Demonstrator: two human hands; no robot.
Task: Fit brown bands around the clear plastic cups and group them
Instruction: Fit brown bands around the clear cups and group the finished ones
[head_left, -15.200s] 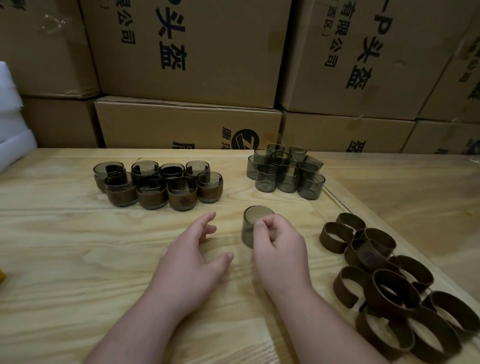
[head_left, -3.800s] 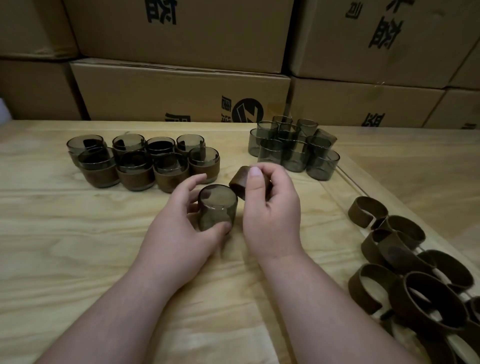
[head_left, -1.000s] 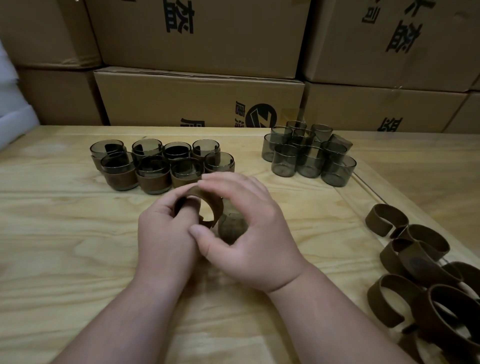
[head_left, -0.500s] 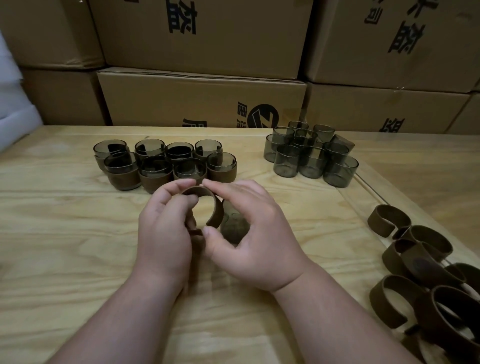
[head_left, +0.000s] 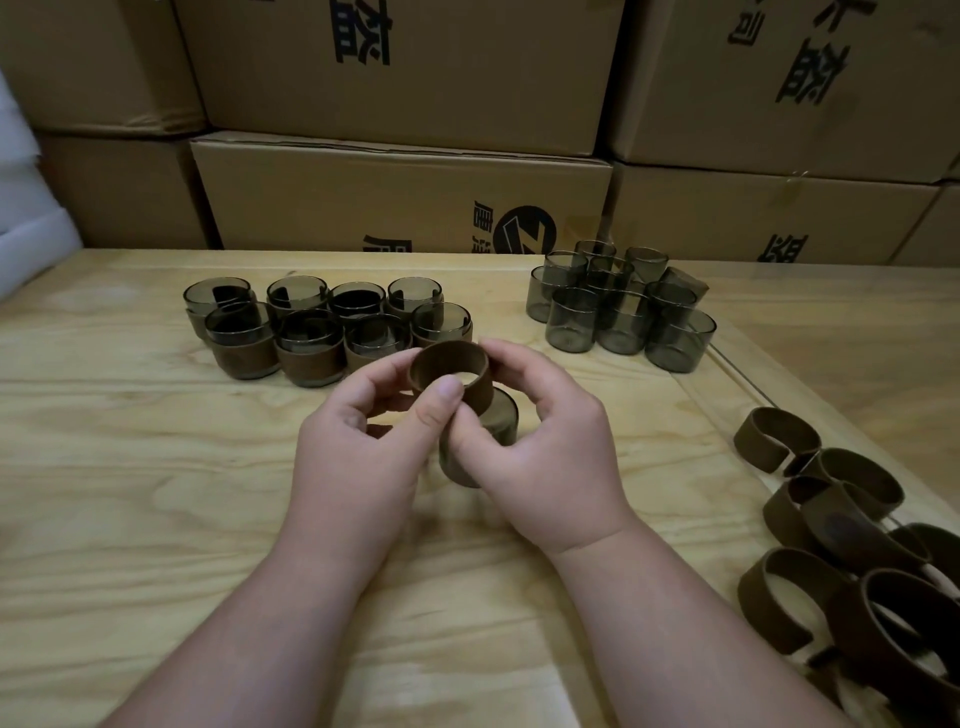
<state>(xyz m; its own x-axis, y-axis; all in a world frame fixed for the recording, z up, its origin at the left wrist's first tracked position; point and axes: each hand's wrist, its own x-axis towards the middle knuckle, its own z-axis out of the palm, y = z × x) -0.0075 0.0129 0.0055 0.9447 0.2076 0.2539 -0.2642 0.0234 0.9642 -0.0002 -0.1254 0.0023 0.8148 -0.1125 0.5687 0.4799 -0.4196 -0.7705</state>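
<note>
Both hands, left grip (head_left: 358, 447) and right grip (head_left: 550, 441), pinching one brown band (head_left: 451, 371) above a clear cup (head_left: 480, 441) on the worktop (head_left: 130, 493).

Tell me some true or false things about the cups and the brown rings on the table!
1. Both hands hold one brown band. True: the left hand and right hand pinch it together.
2. The band is already around the cup below it. False: it is held above that cup.
3. The banded cups sit to the left of the plain cups. True.
4. The loose bands lie on the left side of the table. False: they are piled on the right.
5. Cardboard boxes stand behind the table. True.
</note>
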